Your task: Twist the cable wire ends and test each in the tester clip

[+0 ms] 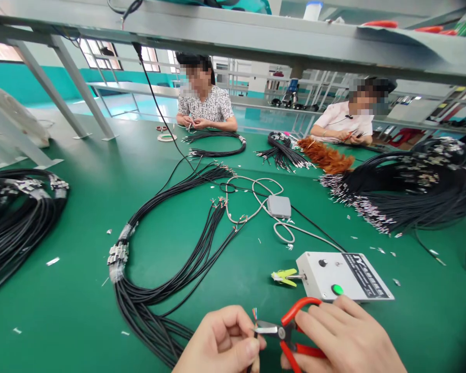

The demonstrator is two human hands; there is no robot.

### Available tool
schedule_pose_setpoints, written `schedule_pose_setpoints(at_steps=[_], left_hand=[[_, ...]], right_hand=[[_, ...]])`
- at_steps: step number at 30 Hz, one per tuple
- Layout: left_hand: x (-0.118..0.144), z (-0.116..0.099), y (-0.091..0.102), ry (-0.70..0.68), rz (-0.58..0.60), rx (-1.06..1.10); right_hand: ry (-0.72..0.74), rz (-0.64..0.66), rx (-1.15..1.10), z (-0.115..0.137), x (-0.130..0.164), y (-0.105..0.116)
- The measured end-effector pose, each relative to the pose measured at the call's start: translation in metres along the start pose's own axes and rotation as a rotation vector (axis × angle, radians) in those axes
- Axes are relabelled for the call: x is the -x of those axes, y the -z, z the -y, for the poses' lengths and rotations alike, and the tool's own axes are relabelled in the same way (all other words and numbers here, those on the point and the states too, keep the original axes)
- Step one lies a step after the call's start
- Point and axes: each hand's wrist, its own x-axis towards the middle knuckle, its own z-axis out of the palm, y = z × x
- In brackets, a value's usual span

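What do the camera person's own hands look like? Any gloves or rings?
The left hand and right hand are both bare, with no gloves and no rings in view. No sleeves show; the picture's edge cuts off the arms.

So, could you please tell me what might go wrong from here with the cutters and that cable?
The red-handled cutters sit right by the fingertips of the left hand, so a slip might nick a finger. Their blades also lie across the black cable near its coloured wires, which could be damaged. The right hand is near the green button and might bump it.
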Motion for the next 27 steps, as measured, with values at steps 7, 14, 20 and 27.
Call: schedule_pose_setpoints(at_steps=[7,14,20,27], left_hand=[[0.001,0.0,0.001,-0.015,0.001,-0.003],[0.001,-0.001,0.002,-0.006,0.016,-0.017],[0.0,0.003,0.005,-0.002,0.029,-0.007],[-0.004,0.003,0.004,0.028,0.018,0.048]], right_hand=[[0.027,0.016,0.048,-0.002,-0.001,0.003],[0.031,0.052,0.051,0.001,-0.001,0.008],[0.049,0.035,0.094,0.004,0.003,0.004],[-0.047,0.068,-0.039,-0.003,0.019,-0.001]])
